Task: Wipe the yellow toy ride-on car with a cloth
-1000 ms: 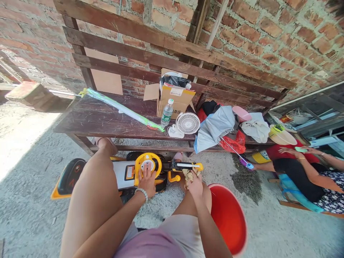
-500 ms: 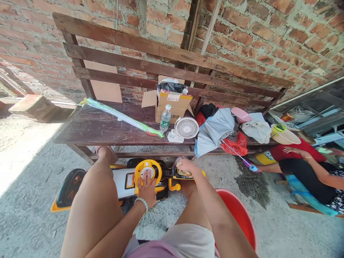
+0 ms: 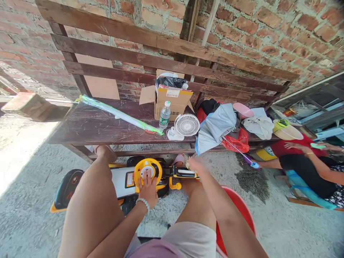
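A toy ride-on vehicle [image 3: 122,182] with a yellow steering wheel [image 3: 159,171] lies between my legs. My left hand [image 3: 147,190] rests on the wheel, its fingers stretched flat over the white hub. My right hand [image 3: 195,165], smeared by motion, is closed around a crumpled tan cloth [image 3: 187,163], mostly hidden by the fingers. It is just above the black arm with a white and yellow strip [image 3: 185,172] at the toy's right end. A yellow crank-shaped piece [image 3: 176,186] sticks out below that arm.
A wooden bench [image 3: 72,129] bears a cardboard box [image 3: 172,98], a water bottle [image 3: 165,115], a white fan [image 3: 187,125] and a folded silver umbrella [image 3: 217,122]. A red tub [image 3: 236,211] stands by my right leg. Another person [image 3: 322,172] sits at the right.
My right hand has lifted and shifted right with the cloth, uncovering the white and yellow strip. My left hand stays on the wheel. The view has shifted slightly.
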A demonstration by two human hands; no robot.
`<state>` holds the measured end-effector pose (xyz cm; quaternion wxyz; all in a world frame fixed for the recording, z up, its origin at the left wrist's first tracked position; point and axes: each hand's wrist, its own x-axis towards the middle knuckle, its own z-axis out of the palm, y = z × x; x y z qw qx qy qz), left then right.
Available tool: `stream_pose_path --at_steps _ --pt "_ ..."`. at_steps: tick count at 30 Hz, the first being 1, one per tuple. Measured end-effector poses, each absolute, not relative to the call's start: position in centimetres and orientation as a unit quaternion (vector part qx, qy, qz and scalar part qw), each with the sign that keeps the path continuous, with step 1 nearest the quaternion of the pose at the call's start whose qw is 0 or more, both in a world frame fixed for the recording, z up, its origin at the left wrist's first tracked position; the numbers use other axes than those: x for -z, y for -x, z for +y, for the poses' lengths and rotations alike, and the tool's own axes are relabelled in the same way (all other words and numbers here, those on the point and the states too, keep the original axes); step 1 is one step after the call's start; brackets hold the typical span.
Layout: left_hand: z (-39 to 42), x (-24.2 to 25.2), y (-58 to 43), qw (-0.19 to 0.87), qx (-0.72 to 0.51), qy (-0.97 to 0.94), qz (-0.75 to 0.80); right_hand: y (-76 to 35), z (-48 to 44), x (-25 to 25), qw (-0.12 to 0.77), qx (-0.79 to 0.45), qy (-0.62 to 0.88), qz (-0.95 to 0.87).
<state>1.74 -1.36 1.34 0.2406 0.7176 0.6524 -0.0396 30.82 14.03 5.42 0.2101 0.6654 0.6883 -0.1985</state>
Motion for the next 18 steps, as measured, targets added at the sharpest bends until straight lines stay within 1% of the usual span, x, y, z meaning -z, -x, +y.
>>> stream_pose_path --at_steps 5,8,10,15,18 --pt "-1.4 -2.0 -1.7 0.239 0.047 -0.716 0.654 -26.2 14.4 -4.8 0.142 0.221 -0.616 0.743" --pt "-1.4 -2.2 -1.6 0.237 0.056 -0.72 0.65 -25.9 14.5 -4.3 0.104 0.238 -0.61 0.748" --pt "-1.3 -2.2 -1.5 0.241 0.062 -0.719 0.648 -27.2 14.3 -4.0 0.1 0.241 -0.631 0.731" --pt "-1.4 -1.7 -1.4 0.243 0.053 -0.72 0.648 -33.9 13.5 -4.6 0.124 0.209 -0.721 0.649" --pt "-1.4 -1.5 -1.5 0.234 0.045 -0.721 0.651 -37.3 13.3 -5.2 0.106 0.196 -0.763 0.607"
